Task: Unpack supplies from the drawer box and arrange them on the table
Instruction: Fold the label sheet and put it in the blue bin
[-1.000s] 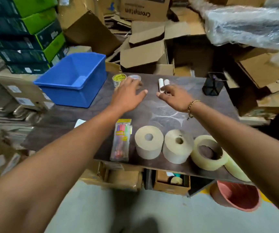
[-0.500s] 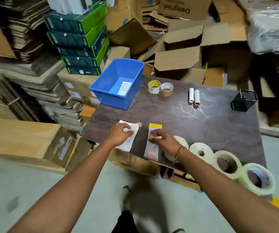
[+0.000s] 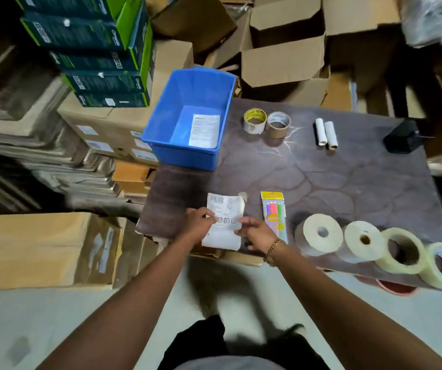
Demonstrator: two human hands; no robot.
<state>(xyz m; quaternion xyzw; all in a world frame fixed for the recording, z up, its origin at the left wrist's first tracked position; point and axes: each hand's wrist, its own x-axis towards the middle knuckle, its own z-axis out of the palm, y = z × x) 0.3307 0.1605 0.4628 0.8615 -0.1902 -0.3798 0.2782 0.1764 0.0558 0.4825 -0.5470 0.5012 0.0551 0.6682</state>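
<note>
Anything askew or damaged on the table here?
The paper slip, held by left hand and right hand at the near edge of the table, is creased and ragged at its top corner. Nothing else stands out.

My paper slip (image 3: 226,206) looked matt and creased; the blue bin (image 3: 185,157) was glossy plastic, the bench (image 3: 348,182) dull and veined.

The bin (image 3: 188,158) is bright blue, with a white printed sheet (image 3: 204,130) inside. My paper slip (image 3: 225,206) is white with black barcodes and square codes. The marker pack (image 3: 273,212) has a yellow header over purple, pink and green pens. The table (image 3: 348,182) is dark brown, veined with pale crackle lines. The nearest roll (image 3: 318,233) is cream, and my bracelet (image 3: 273,249) is gold.
</note>
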